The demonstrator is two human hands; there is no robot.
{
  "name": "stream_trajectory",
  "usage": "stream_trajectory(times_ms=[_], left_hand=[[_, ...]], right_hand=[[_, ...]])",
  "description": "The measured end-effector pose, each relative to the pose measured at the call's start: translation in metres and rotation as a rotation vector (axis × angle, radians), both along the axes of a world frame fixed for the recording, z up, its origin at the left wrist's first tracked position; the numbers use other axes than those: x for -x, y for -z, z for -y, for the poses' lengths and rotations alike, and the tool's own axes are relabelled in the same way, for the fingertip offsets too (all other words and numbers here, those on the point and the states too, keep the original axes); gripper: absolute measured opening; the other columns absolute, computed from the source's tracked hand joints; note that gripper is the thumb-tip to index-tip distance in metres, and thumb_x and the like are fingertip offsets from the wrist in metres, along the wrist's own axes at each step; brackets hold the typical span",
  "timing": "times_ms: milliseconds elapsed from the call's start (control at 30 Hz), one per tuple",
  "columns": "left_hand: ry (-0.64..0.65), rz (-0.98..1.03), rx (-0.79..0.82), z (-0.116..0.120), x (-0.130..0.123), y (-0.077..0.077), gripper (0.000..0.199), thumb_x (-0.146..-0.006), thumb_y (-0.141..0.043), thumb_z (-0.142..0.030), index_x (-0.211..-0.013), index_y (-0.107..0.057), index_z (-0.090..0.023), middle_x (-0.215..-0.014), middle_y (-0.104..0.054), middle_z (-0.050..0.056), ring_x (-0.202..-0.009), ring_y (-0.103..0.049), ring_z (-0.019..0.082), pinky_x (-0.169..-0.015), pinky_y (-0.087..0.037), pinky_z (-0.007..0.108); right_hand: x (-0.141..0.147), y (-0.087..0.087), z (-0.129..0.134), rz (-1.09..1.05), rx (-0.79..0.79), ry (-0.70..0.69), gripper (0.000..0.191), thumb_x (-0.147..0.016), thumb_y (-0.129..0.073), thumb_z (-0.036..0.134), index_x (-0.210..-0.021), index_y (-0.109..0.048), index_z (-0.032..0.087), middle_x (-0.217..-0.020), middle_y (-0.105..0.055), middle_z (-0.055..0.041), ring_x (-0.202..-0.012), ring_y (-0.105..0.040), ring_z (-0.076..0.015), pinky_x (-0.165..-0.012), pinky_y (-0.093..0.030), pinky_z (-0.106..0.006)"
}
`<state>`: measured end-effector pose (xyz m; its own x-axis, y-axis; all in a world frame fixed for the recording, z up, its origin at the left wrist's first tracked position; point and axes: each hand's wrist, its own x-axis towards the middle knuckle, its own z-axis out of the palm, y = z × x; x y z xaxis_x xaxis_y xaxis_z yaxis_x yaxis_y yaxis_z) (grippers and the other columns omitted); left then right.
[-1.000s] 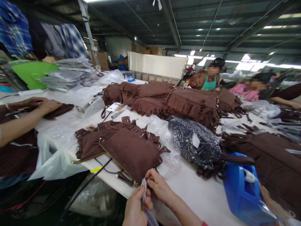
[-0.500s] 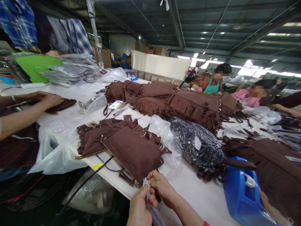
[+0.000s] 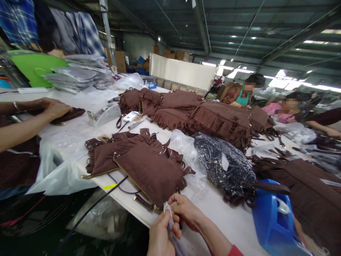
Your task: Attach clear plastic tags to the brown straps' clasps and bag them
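At the bottom middle, my left hand (image 3: 161,233) is closed around a thin strip of translucent plastic wrap (image 3: 170,222), which trails down out of view. My right hand (image 3: 185,211) pinches the same wrap near its top end; something dark shows faintly beneath the fingers. Just beyond my hands lies a brown fringed bag (image 3: 150,174), flat on the white table (image 3: 215,222), with a gold zipper along its edge and a short strap at its near corner. Another brown fringed bag (image 3: 102,158) is partly under it, to the left.
A blue tape dispenser (image 3: 269,220) stands at the right. Behind it are a dark speckled bundle (image 3: 223,160) and clear plastic (image 3: 181,145). Brown fringed bags (image 3: 221,113) are heaped farther back. At the left, another person's hands (image 3: 54,108) rest on a brown item. A black cable (image 3: 93,209) crosses the table edge.
The view has shifted very slightly. My hands keep their hold on the plastic wrap, with only small finger movement. The bags lie as before.
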<state>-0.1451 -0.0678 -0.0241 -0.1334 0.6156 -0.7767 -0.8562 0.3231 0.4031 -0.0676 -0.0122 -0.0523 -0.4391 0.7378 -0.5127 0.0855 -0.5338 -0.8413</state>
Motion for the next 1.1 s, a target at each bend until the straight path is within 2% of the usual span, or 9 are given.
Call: stream_trajectory(times_ms=[133,233,333,433,600,733,900,1000,1100], left_hand=[[-0.003,-0.078,-0.043,0.003,-0.008,0.015,0.016,-0.076,-0.058,-0.023,-0.064,-0.053,-0.012,-0.042,-0.053,-0.001,-0.028,-0.04,0.006,-0.029,-0.028,0.017],[0.001,-0.094,-0.018,0.005,-0.012,0.023,0.028,-0.064,-0.069,-0.038,-0.068,-0.055,-0.014,-0.04,-0.052,-0.003,-0.028,-0.042,0.008,-0.031,-0.03,0.018],[0.046,-0.102,-0.022,0.007,-0.016,0.028,0.038,-0.059,-0.069,-0.049,-0.066,-0.055,-0.014,-0.036,-0.05,-0.002,-0.029,-0.044,0.01,-0.032,-0.032,0.019],[0.082,-0.083,-0.038,0.008,-0.02,0.029,0.04,-0.059,-0.066,-0.053,-0.061,-0.052,-0.015,-0.032,-0.046,-0.002,-0.028,-0.042,0.01,-0.032,-0.031,0.02],[-0.027,-0.004,-0.119,0.004,-0.028,0.023,0.032,-0.058,-0.067,-0.044,-0.061,-0.049,-0.017,-0.036,-0.043,-0.006,-0.027,-0.035,0.007,-0.03,-0.026,0.019],[-0.004,0.049,-0.121,0.001,-0.026,0.007,0.023,-0.059,-0.062,-0.031,-0.056,-0.043,-0.019,-0.035,-0.044,-0.004,-0.028,-0.036,0.008,-0.03,-0.027,0.02],[0.001,0.057,-0.159,-0.003,-0.025,-0.004,0.015,-0.061,-0.059,-0.022,-0.059,-0.044,-0.019,-0.038,-0.046,-0.004,-0.03,-0.038,0.009,-0.032,-0.029,0.021],[0.167,0.031,-0.233,0.004,-0.019,0.001,0.022,-0.057,-0.067,-0.026,-0.062,-0.048,-0.019,-0.042,-0.05,-0.004,-0.033,-0.044,0.011,-0.036,-0.035,0.023],[0.422,-0.169,-0.243,0.017,0.011,0.016,0.025,-0.053,-0.074,-0.026,-0.065,-0.053,-0.018,-0.049,-0.056,-0.001,-0.045,-0.055,0.016,-0.045,-0.043,0.026]], right_hand=[[-0.008,-0.01,0.003,0.061,-0.023,0.031,0.017,-0.054,-0.057,0.023,-0.067,-0.047,0.017,-0.039,-0.047,0.0097,-0.032,-0.036,-0.0036,-0.035,-0.021,-0.016],[-0.009,-0.021,0.007,0.074,-0.012,0.022,0.021,-0.06,-0.058,0.035,-0.062,-0.049,0.016,-0.038,-0.045,0.008,-0.031,-0.039,-0.0044,-0.033,-0.022,-0.016],[-0.005,-0.029,0.013,0.096,0.033,-0.014,0.028,-0.062,-0.058,0.042,-0.059,-0.052,0.015,-0.036,-0.045,0.0061,-0.025,-0.038,-0.0068,-0.027,-0.026,-0.018],[0.002,-0.031,0.018,0.156,0.103,0.042,0.022,-0.06,-0.057,0.035,-0.053,-0.05,0.016,-0.033,-0.044,0.0059,-0.02,-0.033,-0.0064,-0.021,-0.024,-0.017],[0.006,-0.036,0.014,0.209,0.192,0.074,0.015,-0.063,-0.051,0.027,-0.057,-0.055,0.015,-0.029,-0.036,0.0076,-0.018,-0.032,-0.008,-0.017,-0.021,-0.016],[0.003,-0.044,0.009,0.239,0.249,0.058,0.017,-0.068,-0.05,0.026,-0.064,-0.061,0.013,-0.024,-0.028,0.0094,-0.017,-0.027,-0.0074,-0.017,-0.023,-0.016],[0.003,-0.049,0.008,0.29,0.225,-0.017,0.023,-0.067,-0.048,0.026,-0.068,-0.066,0.012,-0.033,-0.042,0.0053,-0.019,-0.03,-0.0059,-0.017,-0.021,-0.016],[0.002,-0.048,0.007,0.294,0.193,-0.102,0.022,-0.065,-0.046,0.022,-0.063,-0.067,0.013,-0.033,-0.042,0.0051,-0.021,-0.032,-0.0067,-0.022,-0.023,-0.017],[-0.005,-0.044,0.005,0.285,0.029,-0.063,0.017,-0.062,-0.048,0.013,-0.051,-0.061,0.014,-0.039,-0.049,0.0042,-0.031,-0.039,-0.0047,-0.032,-0.027,-0.015]])
